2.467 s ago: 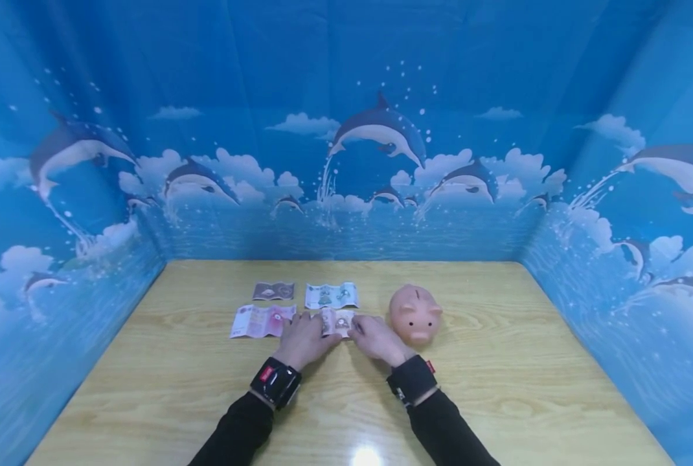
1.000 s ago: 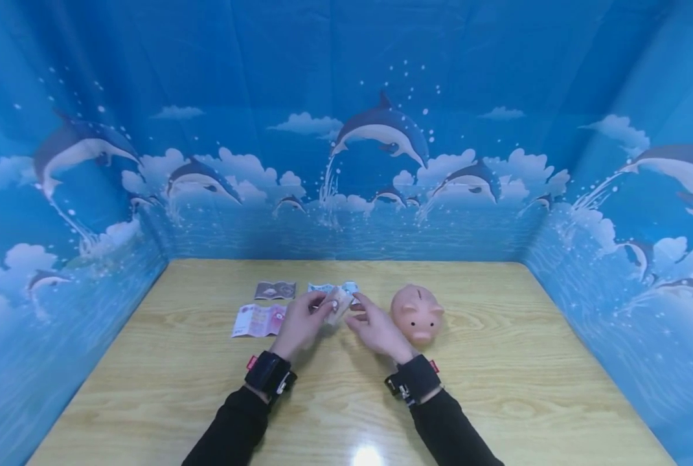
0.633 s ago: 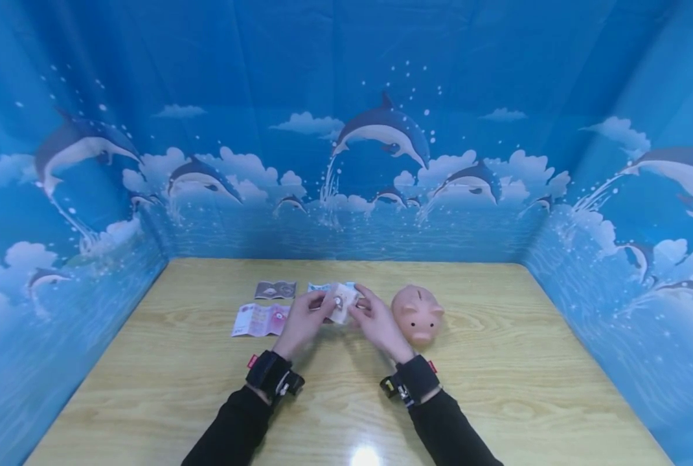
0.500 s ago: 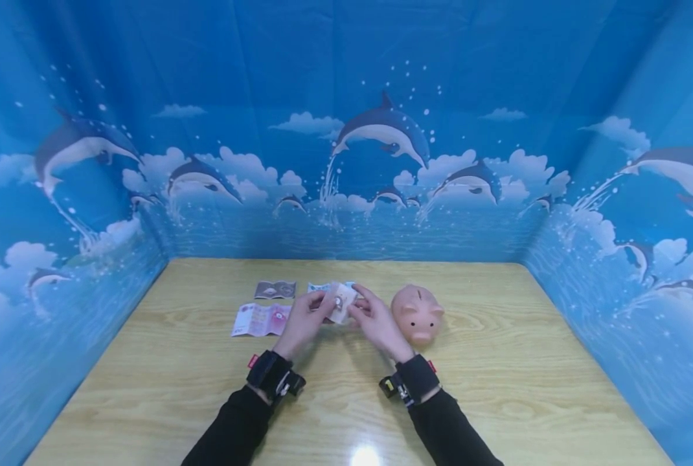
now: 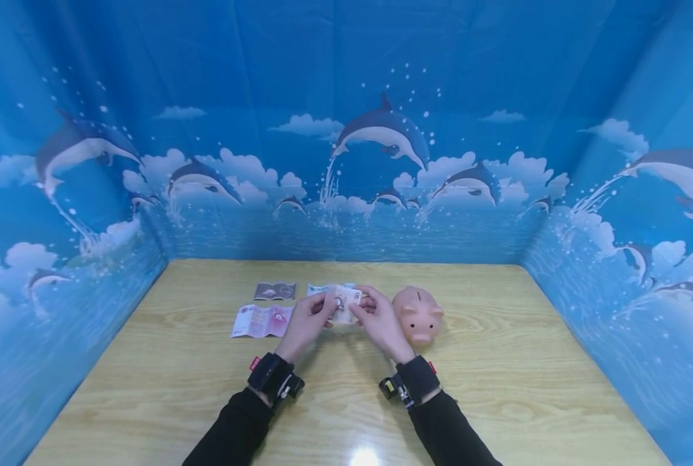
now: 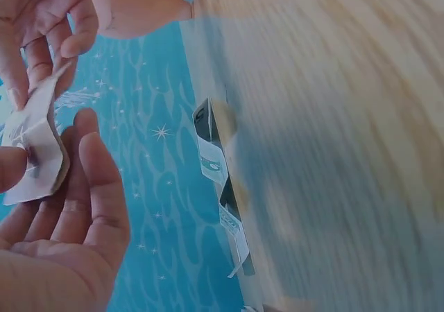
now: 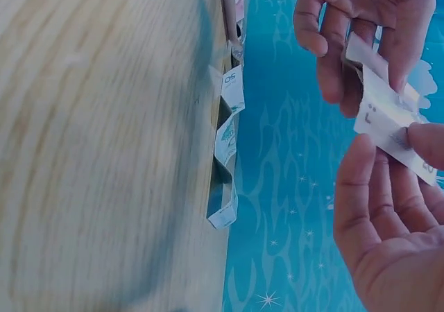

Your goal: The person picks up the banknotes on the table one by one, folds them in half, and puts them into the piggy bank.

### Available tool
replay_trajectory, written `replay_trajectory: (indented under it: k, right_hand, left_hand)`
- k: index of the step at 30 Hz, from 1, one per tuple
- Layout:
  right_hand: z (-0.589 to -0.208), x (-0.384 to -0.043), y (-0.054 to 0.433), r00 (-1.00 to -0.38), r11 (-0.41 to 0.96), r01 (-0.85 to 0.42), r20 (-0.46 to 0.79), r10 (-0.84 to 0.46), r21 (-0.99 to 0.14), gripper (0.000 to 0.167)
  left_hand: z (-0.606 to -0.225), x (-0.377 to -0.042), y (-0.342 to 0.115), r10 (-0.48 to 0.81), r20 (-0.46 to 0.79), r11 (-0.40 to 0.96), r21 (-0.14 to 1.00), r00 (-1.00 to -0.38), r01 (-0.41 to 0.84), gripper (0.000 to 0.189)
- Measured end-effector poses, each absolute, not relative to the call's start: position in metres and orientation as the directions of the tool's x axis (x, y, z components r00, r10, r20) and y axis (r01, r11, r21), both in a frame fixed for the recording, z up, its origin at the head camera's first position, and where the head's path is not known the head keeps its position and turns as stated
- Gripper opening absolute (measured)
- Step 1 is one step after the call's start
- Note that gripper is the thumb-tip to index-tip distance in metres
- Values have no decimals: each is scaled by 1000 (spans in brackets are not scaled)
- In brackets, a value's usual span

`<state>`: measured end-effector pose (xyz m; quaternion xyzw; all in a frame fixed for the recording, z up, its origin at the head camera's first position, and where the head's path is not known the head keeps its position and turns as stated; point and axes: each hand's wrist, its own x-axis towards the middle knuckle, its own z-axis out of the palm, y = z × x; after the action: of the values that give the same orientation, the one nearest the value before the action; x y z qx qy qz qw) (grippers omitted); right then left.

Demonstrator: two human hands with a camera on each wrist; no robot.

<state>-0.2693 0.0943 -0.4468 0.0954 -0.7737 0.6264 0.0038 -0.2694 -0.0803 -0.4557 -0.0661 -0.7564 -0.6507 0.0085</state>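
Both hands pinch a creased, pale pinkish banknote [image 5: 344, 305] above the table, slightly left of the piggy bank. My left hand [image 5: 306, 323] grips its left side between thumb and fingers; in the left wrist view the banknote [image 6: 38, 149] looks bent in waves. On the other side, my right hand [image 5: 379, 323] has thumb and fingers on the banknote [image 7: 392, 125]. A green-white banknote [image 5: 317, 288] lies behind, partly covered by the hands in the head view. Its zigzag folds show in the right wrist view, where the green-white banknote [image 7: 227, 142] stands in ridges.
A pink piggy bank [image 5: 418, 317], slot on top, stands beside the right hand. Left of the left hand lie a pink-white banknote [image 5: 260, 321] and, behind it, a brown banknote [image 5: 274, 290]. The wooden table [image 5: 498, 388] is enclosed by a blue dolphin-printed curtain [image 5: 253, 239].
The pale banknote was lifted off the table by both hands. The right hand briefly came away, then took hold again, and the note is now turned more squarely and spread wider.
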Motion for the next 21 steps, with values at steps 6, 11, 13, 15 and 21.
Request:
replay_trajectory:
  k: [6,11,13,15,21]
  right_hand:
    - [-446,-269,95,-982,185,-155,130,-138,-970,35]
    - [-445,-268,95,-982,178,-157,134,-135,-971,30]
    - [-445,-268,95,-981,177,-161,138,-133,-971,30]
    - [-444,-267,95,-982,173,-158,136,-130,-972,31]
    - [-444,-269,96,-985,155,-147,131,-110,-977,32]
  left_hand:
    - [-457,-269,-79,38,91,160,982,-995,96,43]
    - [-455,-267,-78,33,116,175,977,-993,120,40]
    - [-454,-267,-78,30,130,187,973,-991,134,38]
    - [-454,-267,-78,25,137,195,971,-990,139,35]
    - [-454,-267,-78,22,147,207,967,-989,149,29]
